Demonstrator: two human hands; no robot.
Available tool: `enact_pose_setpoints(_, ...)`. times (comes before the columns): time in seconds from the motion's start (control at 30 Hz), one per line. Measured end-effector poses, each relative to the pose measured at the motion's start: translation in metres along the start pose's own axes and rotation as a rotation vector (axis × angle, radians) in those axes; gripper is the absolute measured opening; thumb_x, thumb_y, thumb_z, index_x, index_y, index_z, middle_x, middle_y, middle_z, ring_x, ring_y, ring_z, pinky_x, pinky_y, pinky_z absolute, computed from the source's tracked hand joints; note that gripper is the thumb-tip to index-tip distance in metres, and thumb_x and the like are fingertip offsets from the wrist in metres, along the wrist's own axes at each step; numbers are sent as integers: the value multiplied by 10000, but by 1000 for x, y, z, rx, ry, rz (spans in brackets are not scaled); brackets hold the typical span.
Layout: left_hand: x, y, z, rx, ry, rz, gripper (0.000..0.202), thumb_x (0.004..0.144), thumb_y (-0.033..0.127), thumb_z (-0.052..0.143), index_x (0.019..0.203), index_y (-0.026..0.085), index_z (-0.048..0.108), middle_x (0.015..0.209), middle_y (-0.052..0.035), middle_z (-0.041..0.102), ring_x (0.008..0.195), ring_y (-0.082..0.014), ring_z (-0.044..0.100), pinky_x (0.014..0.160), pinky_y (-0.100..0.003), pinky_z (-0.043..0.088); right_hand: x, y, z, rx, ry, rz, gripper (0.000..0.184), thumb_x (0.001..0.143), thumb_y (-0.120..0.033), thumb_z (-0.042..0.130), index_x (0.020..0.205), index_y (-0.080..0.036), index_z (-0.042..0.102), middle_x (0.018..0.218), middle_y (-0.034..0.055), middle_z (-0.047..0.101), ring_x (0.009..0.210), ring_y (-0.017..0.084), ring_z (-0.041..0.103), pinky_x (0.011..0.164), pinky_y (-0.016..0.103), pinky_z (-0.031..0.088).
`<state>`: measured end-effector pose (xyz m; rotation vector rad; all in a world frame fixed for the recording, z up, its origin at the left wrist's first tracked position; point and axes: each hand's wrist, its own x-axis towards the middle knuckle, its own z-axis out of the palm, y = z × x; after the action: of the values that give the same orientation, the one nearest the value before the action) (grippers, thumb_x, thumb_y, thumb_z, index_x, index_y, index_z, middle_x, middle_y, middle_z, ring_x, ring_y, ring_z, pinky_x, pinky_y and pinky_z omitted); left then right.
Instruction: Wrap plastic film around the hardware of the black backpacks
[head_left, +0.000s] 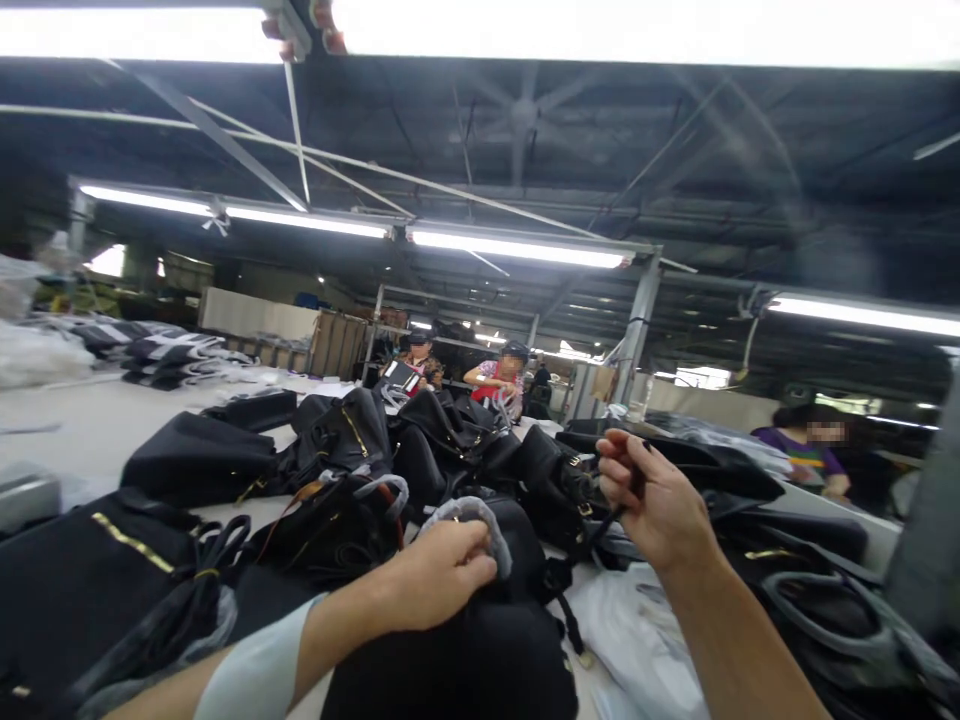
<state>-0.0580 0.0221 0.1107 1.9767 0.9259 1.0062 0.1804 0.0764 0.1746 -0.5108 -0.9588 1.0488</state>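
A black bag (457, 665) stands in front of me, its top handle (495, 535) wrapped in grey padding. My left hand (442, 575) is closed at the top of this bag, its fingers curled just in front of the handle. What those fingers pinch is hidden. Raised to the right of the bag, my right hand (660, 505) is closed with curled fingers. A thin black strap (602, 530) runs up into it from the bag's right side. White plastic wrapping (637, 640) lies below my right hand.
Several black bags with gold zips, such as a flat bag (67, 590) at the left, crowd the pale table (82, 425). Another bag (810, 580) with a wrapped handle lies at the right. Co-workers (499, 378) sit beyond the pile. A metal post (637, 320) rises behind.
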Motion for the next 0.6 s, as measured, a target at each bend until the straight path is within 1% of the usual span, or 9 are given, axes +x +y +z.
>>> enact_pose_setpoints(0.07,9,-5,-1,-31,-7,29,73,769,234,606,718,212,653,719,2,597,758,-193,559,704,-295,453,-3,-9,3,79,36,17,110,829,-238,657,800,-135,631,647,-8,570,422,27,371,325,93,258)
enact_pose_setpoints(0.13,15,-11,-4,-66,-18,39,63,757,236,615,737,197,660,776,-15,639,802,-197,594,747,-297,472,-7,-4,9,146,66,43,104,870,-198,601,787,-137,611,648,-21,543,412,20,365,325,89,285)
enact_pose_setpoints(0.2,18,-15,-8,-111,-36,24,123,793,271,577,770,175,649,804,-35,669,808,-197,632,772,-309,497,-10,12,16,204,101,58,138,897,-193,561,770,-148,589,644,-33,528,397,16,355,319,90,289)
enact_pose_setpoints(0.27,17,-19,-12,-151,-53,-7,248,876,352,478,832,156,624,793,-52,688,755,-193,660,741,-324,521,-12,31,23,255,145,53,163,918,-204,527,766,-164,570,631,-48,518,383,14,348,321,93,295)
enact_pose_setpoints(0.33,14,-20,-14,-155,-50,-24,373,932,444,392,866,148,609,765,-54,689,685,-175,649,683,-305,516,-13,48,31,296,192,34,171,930,-201,494,770,-179,553,614,-60,510,374,15,347,326,95,296)
enact_pose_setpoints(0.4,11,-21,-14,-124,-29,-12,441,944,504,381,829,150,618,728,-39,669,641,-149,601,645,-271,479,-10,61,39,320,230,11,172,928,-199,477,767,-188,537,600,-67,505,372,20,350,326,99,290)
enact_pose_setpoints(0.43,9,-20,-14,-108,-25,-1,452,944,511,388,804,151,623,711,-31,657,628,-141,577,630,-259,460,-9,66,43,325,243,-1,167,925,-212,481,767,-192,532,595,-69,501,372,23,352,324,104,286)
enact_pose_setpoints(0.5,8,-18,-13,-97,-36,15,417,937,484,418,814,151,638,713,-22,652,629,-137,561,625,-251,447,-5,73,52,323,254,-31,156,911,-255,508,767,-197,528,593,-73,500,375,27,360,327,113,279)
enact_pose_setpoints(0.6,10,-16,-10,-117,-68,17,278,867,406,536,858,157,659,757,-8,656,671,-142,585,657,-251,464,-3,80,69,288,244,-87,146,873,-315,564,788,-201,532,612,-67,536,397,31,393,351,124,289)
